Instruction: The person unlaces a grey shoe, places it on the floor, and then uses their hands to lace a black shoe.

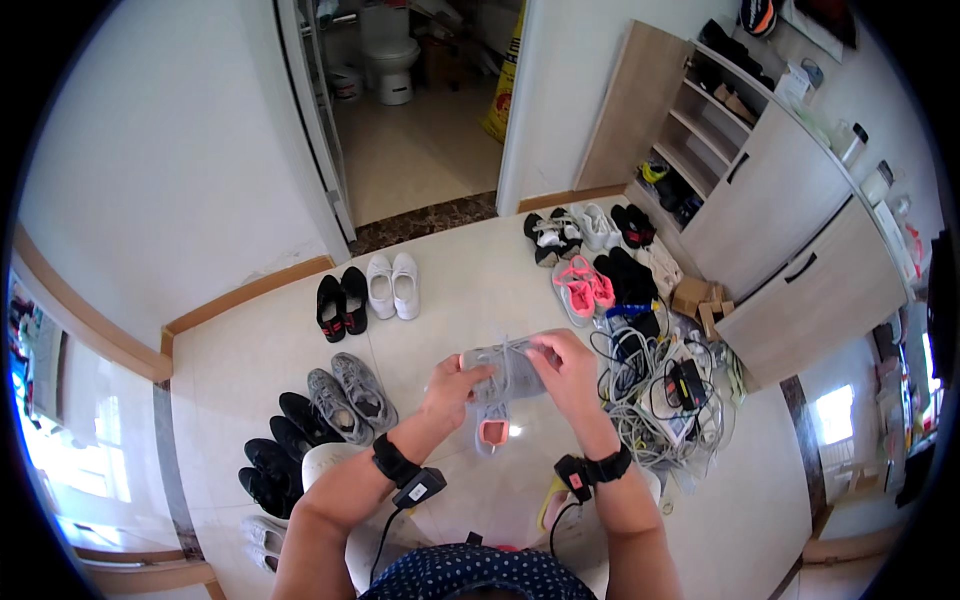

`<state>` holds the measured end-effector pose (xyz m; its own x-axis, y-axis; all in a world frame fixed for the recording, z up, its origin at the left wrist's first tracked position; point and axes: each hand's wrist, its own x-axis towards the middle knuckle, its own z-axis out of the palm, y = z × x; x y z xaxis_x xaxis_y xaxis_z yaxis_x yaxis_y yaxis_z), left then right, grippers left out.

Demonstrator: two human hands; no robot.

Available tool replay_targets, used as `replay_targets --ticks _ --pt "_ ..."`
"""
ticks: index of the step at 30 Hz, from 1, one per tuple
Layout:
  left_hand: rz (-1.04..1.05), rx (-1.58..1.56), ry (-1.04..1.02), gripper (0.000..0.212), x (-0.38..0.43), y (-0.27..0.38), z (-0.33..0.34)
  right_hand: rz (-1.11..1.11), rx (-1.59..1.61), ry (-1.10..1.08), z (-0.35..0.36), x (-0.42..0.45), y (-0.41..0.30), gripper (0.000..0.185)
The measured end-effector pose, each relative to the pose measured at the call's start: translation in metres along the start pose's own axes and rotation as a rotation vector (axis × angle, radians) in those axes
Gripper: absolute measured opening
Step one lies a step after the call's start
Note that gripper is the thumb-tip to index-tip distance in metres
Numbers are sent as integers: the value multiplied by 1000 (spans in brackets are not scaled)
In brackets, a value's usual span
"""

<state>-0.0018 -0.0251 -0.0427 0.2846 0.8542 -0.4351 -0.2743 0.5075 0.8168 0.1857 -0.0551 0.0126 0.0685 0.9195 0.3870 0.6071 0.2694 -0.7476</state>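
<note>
A light grey lace-up sneaker (510,375) is held up in front of me, lying crosswise with its laces showing. My left hand (450,390) grips its left end, thumb on the upper. At the other end, the bent fingers of my right hand (568,367) pinch the shoe near its laces; whether a lace is between them is hard to see. Partly hidden beneath it, a second grey shoe (493,433) with an orange-pink lining rests on the tiled floor. Both wrists wear black straps with small cabled boxes.
Paired shoes line the left, including white shoes (394,285) and grey sneakers (352,397). Right of my hands lie pink-trimmed sneakers (583,289) and a tangle of cables (660,405). A wooden shoe cabinet (757,187) has one door open. A doorway shows a toilet (391,64).
</note>
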Motion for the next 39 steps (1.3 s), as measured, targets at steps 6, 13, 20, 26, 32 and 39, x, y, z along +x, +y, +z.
replay_targets --ticks 6,13,20,26,32,39 --pt "153 -228 96 14 -2 17 1 41 -19 -61 21 -20 5 13" --pt "284 -268 132 12 -13 29 14 299 224 -93 45 -22 -7 17" --pt "297 -223 155 11 -13 20 18 333 400 20 48 -17 -6 14" --pt "338 -206 67 10 -22 28 23 289 435 -8 37 -10 -16 12" --pt "328 -223 22 11 -28 30 29 254 288 -74 39 -12 -9 12" --pt "395 -120 -27 10 -17 19 26 81 37 -72 41 -12 -13 9"
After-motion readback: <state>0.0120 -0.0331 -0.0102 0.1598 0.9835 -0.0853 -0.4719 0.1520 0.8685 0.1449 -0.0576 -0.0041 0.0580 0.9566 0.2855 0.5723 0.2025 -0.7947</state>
